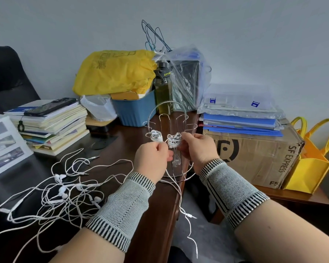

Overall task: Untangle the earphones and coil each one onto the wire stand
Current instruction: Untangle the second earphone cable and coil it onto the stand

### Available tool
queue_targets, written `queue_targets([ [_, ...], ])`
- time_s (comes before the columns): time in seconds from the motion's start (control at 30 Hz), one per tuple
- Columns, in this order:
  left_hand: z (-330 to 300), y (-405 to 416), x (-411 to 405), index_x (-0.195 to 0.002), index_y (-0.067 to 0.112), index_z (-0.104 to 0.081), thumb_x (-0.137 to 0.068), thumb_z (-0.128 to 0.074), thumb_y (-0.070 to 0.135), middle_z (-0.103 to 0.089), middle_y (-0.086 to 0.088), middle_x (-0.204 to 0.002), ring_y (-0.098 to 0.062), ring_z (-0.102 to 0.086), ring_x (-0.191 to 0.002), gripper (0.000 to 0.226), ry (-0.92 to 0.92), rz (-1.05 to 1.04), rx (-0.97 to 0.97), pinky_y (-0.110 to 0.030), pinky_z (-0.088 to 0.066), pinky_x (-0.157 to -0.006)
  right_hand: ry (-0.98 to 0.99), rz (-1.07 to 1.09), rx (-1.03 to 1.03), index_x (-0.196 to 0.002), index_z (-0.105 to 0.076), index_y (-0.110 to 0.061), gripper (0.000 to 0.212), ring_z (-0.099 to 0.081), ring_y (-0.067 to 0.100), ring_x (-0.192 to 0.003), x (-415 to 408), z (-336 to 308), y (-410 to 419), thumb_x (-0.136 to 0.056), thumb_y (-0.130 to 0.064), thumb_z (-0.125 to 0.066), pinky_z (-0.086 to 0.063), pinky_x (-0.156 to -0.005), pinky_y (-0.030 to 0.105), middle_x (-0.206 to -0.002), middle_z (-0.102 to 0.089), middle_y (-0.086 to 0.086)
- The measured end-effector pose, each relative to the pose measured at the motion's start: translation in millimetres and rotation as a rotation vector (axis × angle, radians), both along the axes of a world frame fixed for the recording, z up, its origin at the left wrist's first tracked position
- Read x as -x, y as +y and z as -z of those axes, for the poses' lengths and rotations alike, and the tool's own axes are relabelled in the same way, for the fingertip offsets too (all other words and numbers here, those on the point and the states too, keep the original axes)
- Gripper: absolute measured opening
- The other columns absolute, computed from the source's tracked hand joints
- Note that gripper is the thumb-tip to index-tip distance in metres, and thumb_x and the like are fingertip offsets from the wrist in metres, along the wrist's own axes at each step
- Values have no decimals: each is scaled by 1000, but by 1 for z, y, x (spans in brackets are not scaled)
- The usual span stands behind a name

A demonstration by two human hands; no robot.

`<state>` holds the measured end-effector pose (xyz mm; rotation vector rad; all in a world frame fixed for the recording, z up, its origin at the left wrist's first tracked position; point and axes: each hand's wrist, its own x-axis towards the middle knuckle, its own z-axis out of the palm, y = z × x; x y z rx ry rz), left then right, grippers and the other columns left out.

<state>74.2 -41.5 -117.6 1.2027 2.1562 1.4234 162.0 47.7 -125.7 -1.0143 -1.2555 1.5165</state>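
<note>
We pinch the white earphone cord with our left hand while our right hand curls around the wire stand, probably steadying it for winding. One finished coil sits just above our left knuckles; the tangled earphones wait below-left.

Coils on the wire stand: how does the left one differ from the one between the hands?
The left coil sits on its hook untouched; the middle coil is held between the left hand and right hand. The left coil looks fully wound, with no loose tail visible; the middle coil trails cord over the desk edge, its plug dangling. Both are white earphone cord on the wire stand.
</note>
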Motion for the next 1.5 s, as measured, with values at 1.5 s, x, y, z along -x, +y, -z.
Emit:
queue_targets([
  [1.5, -15, 6, -3, -64, 11, -70, -95, -55, 33, -70, 4, -58, -5, -62, -51, 41, -26, -113, -139, -25, -51, -61, 154, -109, -31, -69, -61, -10, 26, -57, 19, -60, -8, 8, -8, -94, -19, -59, -44, -59, 29, -61, -64, 5],
])
